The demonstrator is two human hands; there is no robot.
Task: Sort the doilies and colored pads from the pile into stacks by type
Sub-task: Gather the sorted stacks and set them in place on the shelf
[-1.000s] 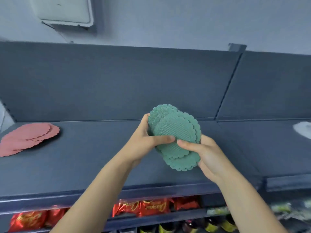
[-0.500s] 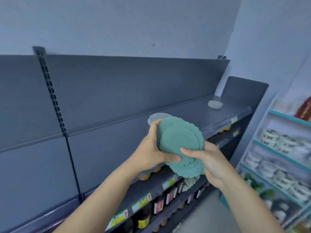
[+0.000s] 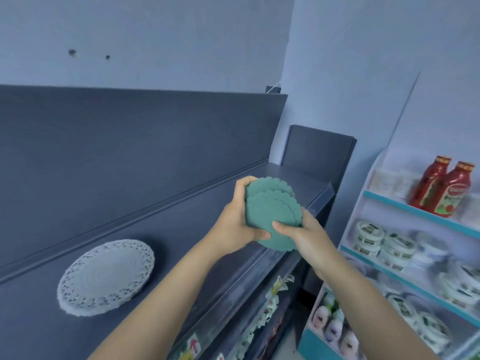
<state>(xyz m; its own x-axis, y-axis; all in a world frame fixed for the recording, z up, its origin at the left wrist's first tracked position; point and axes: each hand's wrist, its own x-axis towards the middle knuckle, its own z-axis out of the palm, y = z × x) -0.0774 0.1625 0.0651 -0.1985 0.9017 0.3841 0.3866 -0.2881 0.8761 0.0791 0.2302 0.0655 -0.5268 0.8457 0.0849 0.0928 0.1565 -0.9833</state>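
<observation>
A stack of green scalloped pads (image 3: 270, 211) is held upright above the front edge of the dark shelf (image 3: 181, 229). My left hand (image 3: 233, 222) grips the stack's left side, thumb across its lower front. My right hand (image 3: 306, 237) holds the lower right edge, thumb lying on the front pad. A stack of white lace doilies (image 3: 106, 276) lies flat on the shelf at the left, well apart from both hands.
The shelf's dark back panel (image 3: 130, 157) rises behind, and an end panel (image 3: 319, 154) closes it at the right. A white rack at the right holds red sauce bottles (image 3: 441, 188) and round tins (image 3: 384, 242). Packaged goods sit below the shelf edge.
The view has swung right along the shelf; the red pads at the left have left the frame and the white doilies now lie at lower left. Both hands still hold the green stack.
</observation>
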